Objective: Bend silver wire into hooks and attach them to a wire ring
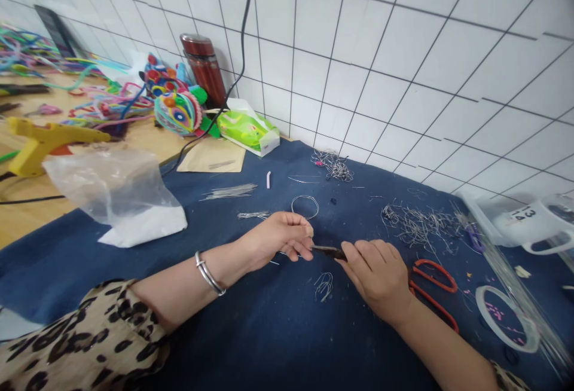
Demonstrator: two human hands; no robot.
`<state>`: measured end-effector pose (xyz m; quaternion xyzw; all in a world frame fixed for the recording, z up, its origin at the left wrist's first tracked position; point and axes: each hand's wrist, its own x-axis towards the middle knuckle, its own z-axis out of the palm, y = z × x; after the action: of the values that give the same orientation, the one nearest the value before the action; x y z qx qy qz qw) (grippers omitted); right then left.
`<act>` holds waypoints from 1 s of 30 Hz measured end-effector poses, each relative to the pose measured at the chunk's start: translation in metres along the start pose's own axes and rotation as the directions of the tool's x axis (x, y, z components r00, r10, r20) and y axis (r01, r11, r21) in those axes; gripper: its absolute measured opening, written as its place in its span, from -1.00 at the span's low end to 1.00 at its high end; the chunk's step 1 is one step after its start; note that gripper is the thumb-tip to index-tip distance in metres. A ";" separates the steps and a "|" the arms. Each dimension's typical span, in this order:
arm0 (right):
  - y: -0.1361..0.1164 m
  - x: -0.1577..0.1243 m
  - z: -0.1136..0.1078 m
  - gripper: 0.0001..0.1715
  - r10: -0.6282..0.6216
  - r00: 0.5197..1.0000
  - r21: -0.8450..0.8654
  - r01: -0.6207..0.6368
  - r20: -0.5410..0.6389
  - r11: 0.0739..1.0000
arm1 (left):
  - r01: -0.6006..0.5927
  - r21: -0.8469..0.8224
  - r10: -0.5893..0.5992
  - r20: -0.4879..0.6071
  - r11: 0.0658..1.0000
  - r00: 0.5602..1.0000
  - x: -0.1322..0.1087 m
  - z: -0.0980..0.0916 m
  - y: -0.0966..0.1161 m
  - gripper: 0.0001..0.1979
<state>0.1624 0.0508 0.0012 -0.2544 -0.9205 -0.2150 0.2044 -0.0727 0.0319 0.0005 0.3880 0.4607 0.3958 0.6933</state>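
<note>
My left hand (280, 238) rests on the dark blue cloth (278, 331) with its fingers curled in a pinch on a thin piece of wire too fine to make out clearly. My right hand (376, 271) is closed round dark pliers (329, 251), whose tip points left and meets the left fingertips. A small bundle of bent wire pieces (323, 285) lies just in front of both hands. A wire ring (305, 205) lies just beyond the left hand. A silver bangle (208, 272) sits on my left wrist.
Red-handled scissors (433, 289) lie right of my right hand. Wire scraps (417, 223) and a tangle (334, 167) are scattered behind. A clear plastic bag (112, 191), yellow glue gun (40, 140), colourful crafts (177, 107), red flask (206, 68), tape roll (504, 319) and white cup (533, 223) surround the area.
</note>
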 end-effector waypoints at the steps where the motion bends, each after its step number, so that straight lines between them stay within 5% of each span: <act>1: 0.000 0.000 0.000 -0.69 -0.003 1.000 -0.006 0.003 0.006 1.000 | 0.003 -0.007 -0.003 0.006 1.000 1.000 0.000 0.000 0.000 -0.83; 13: -0.002 0.002 -0.004 -0.77 -0.070 0.997 -0.081 0.073 0.031 0.994 | 0.014 0.011 -0.014 -0.010 1.000 1.000 -0.001 0.002 -0.001 -0.85; 20: -0.006 0.004 -0.005 -0.78 -0.032 0.994 -0.005 0.032 0.102 0.999 | -0.084 0.241 0.096 -0.039 0.967 0.995 -0.005 0.005 0.005 -0.85; 24: -0.009 0.006 -0.003 -0.83 0.043 0.981 0.117 -0.066 0.189 0.991 | -0.181 0.470 0.207 -0.004 0.864 0.978 -0.009 0.006 0.008 -0.85; 30: -0.009 0.007 -0.001 -0.86 0.123 0.926 0.377 -0.264 0.358 0.888 | -0.368 0.767 0.362 0.190 0.525 0.913 -0.015 0.007 0.017 -0.82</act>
<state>0.1523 0.0465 0.0025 -0.3281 -0.9353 0.0538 0.1209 -0.0735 0.0237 0.0223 0.7415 0.4933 0.2863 0.3535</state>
